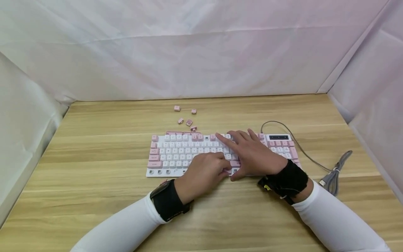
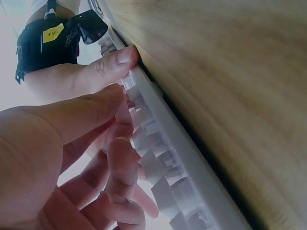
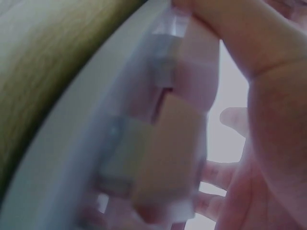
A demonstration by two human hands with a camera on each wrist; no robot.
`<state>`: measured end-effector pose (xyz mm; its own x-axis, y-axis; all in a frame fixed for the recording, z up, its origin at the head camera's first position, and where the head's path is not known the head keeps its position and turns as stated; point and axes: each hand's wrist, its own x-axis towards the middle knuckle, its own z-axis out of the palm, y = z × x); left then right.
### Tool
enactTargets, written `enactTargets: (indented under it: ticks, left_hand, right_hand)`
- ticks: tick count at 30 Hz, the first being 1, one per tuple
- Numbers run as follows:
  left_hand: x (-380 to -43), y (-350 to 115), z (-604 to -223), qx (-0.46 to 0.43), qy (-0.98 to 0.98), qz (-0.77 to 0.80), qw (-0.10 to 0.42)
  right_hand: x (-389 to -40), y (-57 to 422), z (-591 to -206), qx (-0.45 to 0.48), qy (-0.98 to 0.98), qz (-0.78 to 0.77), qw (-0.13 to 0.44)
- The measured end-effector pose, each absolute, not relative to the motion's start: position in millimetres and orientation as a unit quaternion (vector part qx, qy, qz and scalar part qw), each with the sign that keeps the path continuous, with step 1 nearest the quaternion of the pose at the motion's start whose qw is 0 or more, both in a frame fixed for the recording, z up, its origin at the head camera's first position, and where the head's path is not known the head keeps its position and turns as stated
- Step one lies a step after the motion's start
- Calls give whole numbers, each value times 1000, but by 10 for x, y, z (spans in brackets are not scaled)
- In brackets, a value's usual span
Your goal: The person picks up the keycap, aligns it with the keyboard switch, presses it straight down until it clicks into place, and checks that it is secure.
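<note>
On the wooden counter, the keyboard lies with its long axis running left to right across the person's front; at its near-left corner, a run of bare switches shows. Beyond its back edge sit several loose pink keycaps and a long pink strip whose nature is hard to make out. Right of the keyboard's middle, the left hand comes down on the front row with curled fingers, thumb and forefinger seeming to pinch a pale pink keycap, though the fingertips largely cover it. Just to their right, an uncapped switch lies between those fingertips and the right thumb, close to both hands. The right hand is spread and gripping nothing, thumb at the front edge, fingers reaching toward the back; it hides the keys beneath. The right wrist view is blurred. Farthest right lies a bundled grey cable.
</note>
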<state>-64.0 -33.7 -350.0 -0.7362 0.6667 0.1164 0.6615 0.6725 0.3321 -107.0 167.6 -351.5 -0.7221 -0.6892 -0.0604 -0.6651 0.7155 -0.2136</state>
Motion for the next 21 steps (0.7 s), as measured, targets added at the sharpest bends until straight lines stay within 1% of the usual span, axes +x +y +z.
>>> enactTargets:
  ticks: [5, 9, 21]
  left_hand:
    - [-640, -332, -3497, 355, 918, 177, 13]
    - [-642, -332, -3498, 352, 919, 177, 14]
    - [-630, -304, -3484, 369, 917, 152, -13]
  right_hand:
    - [-1072, 1678, -3517, -370, 923, -89, 64]
    - [-1070, 1677, -3520, -365, 923, -95, 72]
    - [-1073, 1680, -3519, -362, 924, -92, 79]
